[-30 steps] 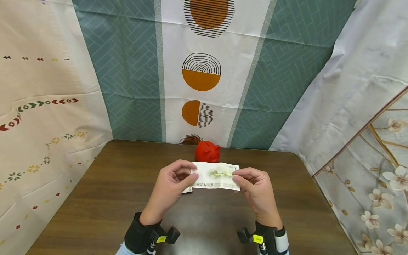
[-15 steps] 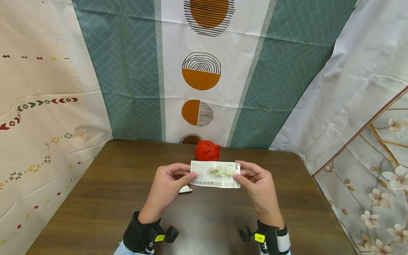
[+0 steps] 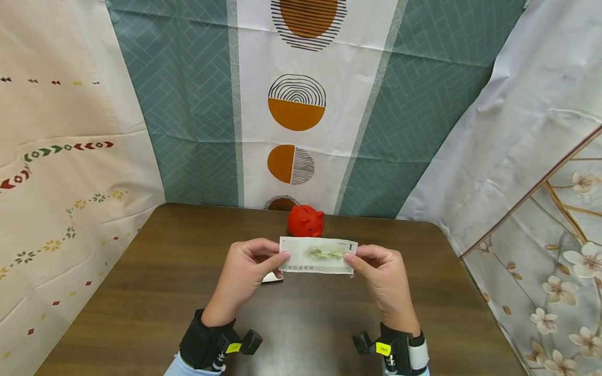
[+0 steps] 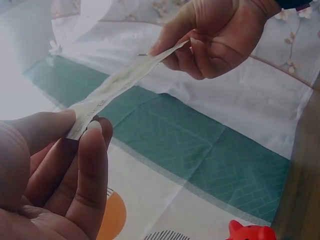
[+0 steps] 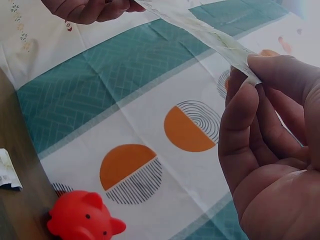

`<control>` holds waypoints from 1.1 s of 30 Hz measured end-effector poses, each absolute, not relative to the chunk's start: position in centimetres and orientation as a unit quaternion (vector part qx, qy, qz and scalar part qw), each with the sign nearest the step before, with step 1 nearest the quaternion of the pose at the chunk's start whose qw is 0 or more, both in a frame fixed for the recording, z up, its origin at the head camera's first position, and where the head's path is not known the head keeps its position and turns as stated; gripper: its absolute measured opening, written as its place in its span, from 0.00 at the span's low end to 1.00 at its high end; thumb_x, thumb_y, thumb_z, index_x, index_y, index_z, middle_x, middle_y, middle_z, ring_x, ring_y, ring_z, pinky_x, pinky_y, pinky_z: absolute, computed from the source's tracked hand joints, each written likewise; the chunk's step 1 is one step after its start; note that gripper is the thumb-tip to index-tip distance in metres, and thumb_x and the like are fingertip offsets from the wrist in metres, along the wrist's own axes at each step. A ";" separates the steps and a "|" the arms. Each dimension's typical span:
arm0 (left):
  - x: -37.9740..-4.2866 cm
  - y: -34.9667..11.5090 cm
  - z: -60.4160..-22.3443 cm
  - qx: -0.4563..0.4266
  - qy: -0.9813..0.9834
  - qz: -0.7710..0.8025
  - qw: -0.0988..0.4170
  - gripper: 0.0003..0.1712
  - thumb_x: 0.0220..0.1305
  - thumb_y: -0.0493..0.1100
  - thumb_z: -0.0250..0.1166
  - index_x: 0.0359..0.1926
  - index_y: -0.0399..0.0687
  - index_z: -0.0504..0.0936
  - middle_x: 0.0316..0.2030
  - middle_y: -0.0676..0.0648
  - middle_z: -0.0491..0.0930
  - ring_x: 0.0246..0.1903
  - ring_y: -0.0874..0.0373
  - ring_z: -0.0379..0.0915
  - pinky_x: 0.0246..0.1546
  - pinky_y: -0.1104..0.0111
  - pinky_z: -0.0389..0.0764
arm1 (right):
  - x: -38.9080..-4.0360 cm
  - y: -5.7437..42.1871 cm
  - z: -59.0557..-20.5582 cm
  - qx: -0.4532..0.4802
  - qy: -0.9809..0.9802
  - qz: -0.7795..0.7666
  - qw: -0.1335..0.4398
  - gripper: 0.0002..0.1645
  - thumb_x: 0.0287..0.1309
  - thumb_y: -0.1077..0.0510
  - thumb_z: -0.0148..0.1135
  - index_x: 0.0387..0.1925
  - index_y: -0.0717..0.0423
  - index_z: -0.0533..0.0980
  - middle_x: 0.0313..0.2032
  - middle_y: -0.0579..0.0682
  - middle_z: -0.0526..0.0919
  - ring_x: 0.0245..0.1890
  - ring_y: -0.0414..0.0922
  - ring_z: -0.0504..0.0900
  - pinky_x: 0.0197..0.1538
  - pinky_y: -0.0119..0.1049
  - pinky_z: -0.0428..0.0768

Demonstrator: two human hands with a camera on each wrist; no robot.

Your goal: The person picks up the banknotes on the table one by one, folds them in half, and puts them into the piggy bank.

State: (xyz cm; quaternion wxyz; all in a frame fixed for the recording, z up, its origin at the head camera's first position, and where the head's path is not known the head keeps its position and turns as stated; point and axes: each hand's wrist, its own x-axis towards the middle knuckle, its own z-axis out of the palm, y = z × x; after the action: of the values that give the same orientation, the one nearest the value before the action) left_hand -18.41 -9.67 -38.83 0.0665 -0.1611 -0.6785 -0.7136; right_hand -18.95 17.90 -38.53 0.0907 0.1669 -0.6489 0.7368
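Observation:
A pale green one-yuan banknote (image 3: 317, 256) is stretched out flat between both hands in the head view, its print upside down. My left hand (image 3: 249, 277) pinches its left end between thumb and fingers. The right hand (image 3: 383, 279) pinches the opposite end the same way. From the left wrist, the banknote (image 4: 122, 82) shows nearly edge-on, raised in the air. Behind its upper edge stands a red piggy bank (image 3: 305, 221), the lower part hidden by the note. A white paper piece (image 3: 273, 277) lies on the table, partly covered by my left hand.
The brown wooden table (image 3: 301, 329) reaches back to a green and white patterned curtain (image 3: 197, 104). A cream cloth (image 3: 70, 235) hangs on the left and a floral cloth (image 3: 541, 292) on the right. Both wrists wear black straps with cameras.
The right fingers have shifted their grip at the banknote's end, and the "1 YUAN" corner now shows. The note looks flatter, and the left hand has moved slightly left.

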 end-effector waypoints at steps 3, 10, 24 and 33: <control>-18.4 -9.7 -38.8 -0.160 -0.679 -0.714 0.063 0.07 0.59 0.32 0.74 0.38 0.33 0.87 0.29 0.55 0.88 0.19 0.52 0.80 0.24 0.64 0.86 | -19.0 17.9 -38.6 0.174 -0.640 0.743 0.089 0.10 0.59 0.72 0.69 0.36 0.57 0.88 0.30 0.46 0.87 0.24 0.41 0.79 0.29 0.30 0.81; -18.5 -9.7 -39.0 -0.160 -0.704 -0.685 0.093 0.05 0.60 0.36 0.75 0.36 0.40 0.88 0.26 0.53 0.81 0.22 0.58 0.73 0.22 0.71 0.77 | -19.2 18.0 -38.9 0.198 -0.626 0.749 0.087 0.14 0.60 0.73 0.66 0.36 0.53 0.89 0.29 0.46 0.81 0.26 0.42 0.75 0.28 0.29 0.75; -18.3 -9.5 -39.0 -0.195 -0.649 -0.733 0.064 0.07 0.68 0.34 0.67 0.42 0.32 0.82 0.28 0.52 0.89 0.25 0.53 0.85 0.25 0.63 0.86 | -19.3 17.5 -38.9 0.247 -0.567 0.785 0.036 0.16 0.68 0.73 0.58 0.41 0.52 0.87 0.31 0.47 0.91 0.28 0.40 0.90 0.33 0.32 0.87; -18.1 -9.7 -38.9 -0.194 -0.679 -0.698 0.120 0.09 0.75 0.36 0.59 0.42 0.35 0.83 0.35 0.54 0.86 0.28 0.53 0.85 0.36 0.63 0.88 | -18.9 17.1 -38.6 0.233 -0.584 0.774 0.078 0.22 0.77 0.65 0.48 0.39 0.55 0.89 0.38 0.47 0.91 0.36 0.41 0.87 0.41 0.29 0.86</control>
State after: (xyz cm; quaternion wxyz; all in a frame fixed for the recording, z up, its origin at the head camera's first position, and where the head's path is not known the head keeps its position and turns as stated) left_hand -18.10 -9.71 -38.90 0.1196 -0.1935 -0.6793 -0.6977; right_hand -18.88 17.10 -38.64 0.0775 0.2330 -0.5838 0.7738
